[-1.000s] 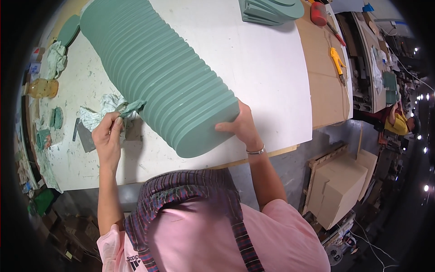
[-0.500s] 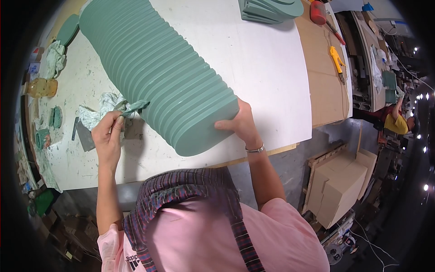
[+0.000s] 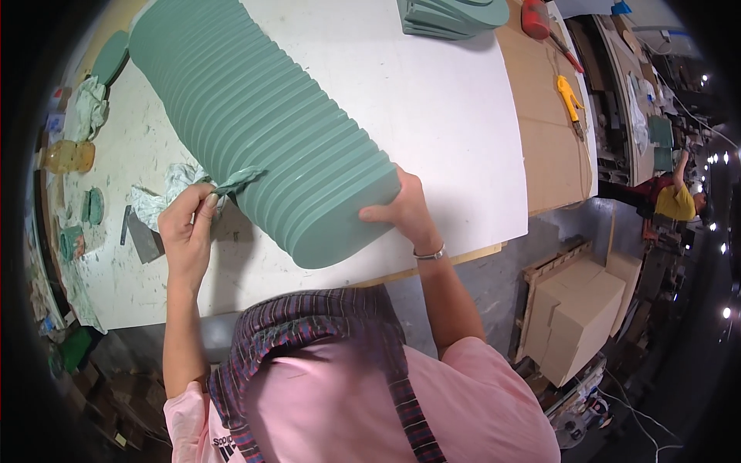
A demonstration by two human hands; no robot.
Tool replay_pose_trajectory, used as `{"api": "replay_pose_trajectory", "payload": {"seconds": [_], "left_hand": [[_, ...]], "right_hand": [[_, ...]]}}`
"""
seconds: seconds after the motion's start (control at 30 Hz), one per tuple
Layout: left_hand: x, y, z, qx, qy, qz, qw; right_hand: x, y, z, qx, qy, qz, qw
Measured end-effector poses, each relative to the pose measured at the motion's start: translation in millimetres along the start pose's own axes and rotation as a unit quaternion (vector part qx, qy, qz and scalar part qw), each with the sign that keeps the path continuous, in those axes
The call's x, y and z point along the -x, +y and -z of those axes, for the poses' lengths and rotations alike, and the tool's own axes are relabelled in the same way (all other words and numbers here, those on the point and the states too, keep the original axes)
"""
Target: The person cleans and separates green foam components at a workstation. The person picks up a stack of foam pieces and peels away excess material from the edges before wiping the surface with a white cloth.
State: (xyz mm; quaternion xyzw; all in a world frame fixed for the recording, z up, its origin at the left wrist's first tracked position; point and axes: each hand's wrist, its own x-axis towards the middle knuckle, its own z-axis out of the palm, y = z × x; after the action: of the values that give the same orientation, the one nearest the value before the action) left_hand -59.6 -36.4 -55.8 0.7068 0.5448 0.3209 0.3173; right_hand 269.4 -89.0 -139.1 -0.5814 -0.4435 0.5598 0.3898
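Note:
A long stack of green, round-ended flat pieces (image 3: 247, 116) lies fanned out diagonally across the white-topped table, its edges overlapping like steps. My left hand (image 3: 185, 224) pinches a twisted, green-stained rag (image 3: 241, 180) between thumb and fingers. The rag's tip reaches over the left edges of the stack near its front end. At the stack's right front corner, my right hand (image 3: 405, 210) grips the nearest piece, thumb on the top face and the other fingers mostly hidden behind the edge. A crumpled pale cloth (image 3: 150, 207) and a grey flat scraper-like plate (image 3: 145, 238) lie beside my left hand.
More green pieces (image 3: 455, 17) sit at the far right, near a red-headed tool (image 3: 535, 19) and a yellow air gun (image 3: 570, 99) on brown board. A bottle of amber liquid (image 3: 71, 156) lies at left. A cardboard box (image 3: 575, 316) stands below right; another person (image 3: 674, 199) works beyond.
My left hand has slid the rag slightly farther right over the stack's edges. My right hand keeps its grip. The whole view has shifted a little.

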Motion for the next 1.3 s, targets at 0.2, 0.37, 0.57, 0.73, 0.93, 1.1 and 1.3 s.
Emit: {"api": "replay_pose_trajectory", "payload": {"seconds": [0.2,0.37,0.57,0.73,0.93,1.1,1.3], "left_hand": [[-3,8,3,-0.001,-0.012,0.024,1.0],[-20,24,-7,-0.04,-0.025,-0.053,0.997],[-31,35,-16,-0.078,-0.041,-0.097,0.991],[-36,38,-16,-0.088,-0.05,-0.098,0.99],[-38,39,-19,-0.093,-0.042,-0.111,0.989],[-37,30,-14,-0.086,-0.029,-0.072,0.993],[-43,25,-10,-0.065,-0.009,-0.027,0.997]], "right_hand": [[0,2,-1,0.021,0.004,0.019,1.0],[0,1,0,0.034,0.008,0.028,0.999],[0,1,-1,0.05,0.007,0.04,0.998],[-1,5,-1,0.04,0.009,0.057,0.998],[-1,-2,1,0.06,-0.001,0.067,0.996],[0,-2,1,0.056,0.007,0.062,0.996],[1,-10,3,0.066,0.006,0.052,0.996]]}}
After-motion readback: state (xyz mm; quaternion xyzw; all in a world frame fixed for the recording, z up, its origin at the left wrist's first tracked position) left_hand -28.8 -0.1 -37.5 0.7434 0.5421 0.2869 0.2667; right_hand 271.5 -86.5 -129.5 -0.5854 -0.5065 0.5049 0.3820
